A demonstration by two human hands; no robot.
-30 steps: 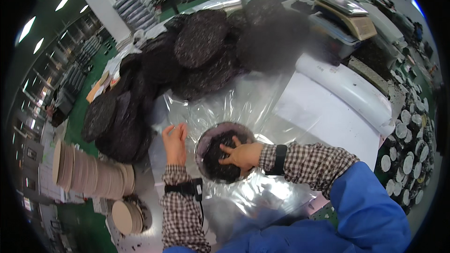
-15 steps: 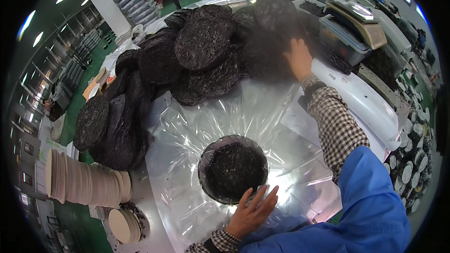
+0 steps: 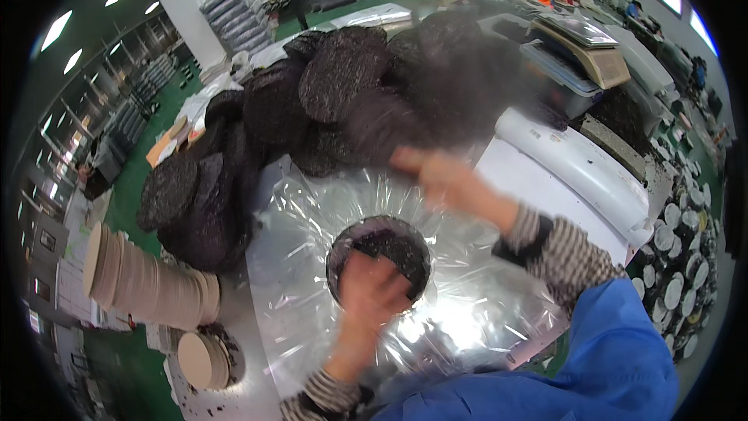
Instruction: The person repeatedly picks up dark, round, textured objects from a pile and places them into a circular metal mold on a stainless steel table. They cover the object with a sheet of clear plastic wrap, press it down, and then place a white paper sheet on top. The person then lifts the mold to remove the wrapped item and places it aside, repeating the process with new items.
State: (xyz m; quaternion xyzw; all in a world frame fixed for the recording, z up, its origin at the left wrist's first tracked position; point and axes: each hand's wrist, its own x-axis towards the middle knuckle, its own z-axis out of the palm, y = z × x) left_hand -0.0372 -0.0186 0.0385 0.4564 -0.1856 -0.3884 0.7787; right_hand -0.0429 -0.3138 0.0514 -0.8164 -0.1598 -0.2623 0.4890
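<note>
A round opening (image 3: 421,248) in the worktop is lined with clear plastic film (image 3: 300,265), and dark purplish-black stuff like dried seaweed lies inside. My left hand (image 3: 366,292), blurred, reaches down into this opening with its fingers spread on the dark material. Past the opening, my right hand (image 3: 460,187) is smeared by motion. Its fingers and thumb close on the near edge of a dark round seaweed cake (image 3: 382,121), also blurred. Behind it a heap of similar cakes (image 3: 343,70) spreads across the far side of the table.
Stacks of round pale discs (image 3: 156,284) stand at the left, with a shorter stack (image 3: 202,360) nearer. A white film roll (image 3: 576,171) lies at the right. Beyond it are a clear plastic bin (image 3: 557,78) and a scale (image 3: 580,31). Many wrapped round packs (image 3: 674,253) lie far right.
My right hand has come from the heap leftward and nearer, with a seaweed cake at its fingers. My left hand has moved from the opening's near rim into it.
</note>
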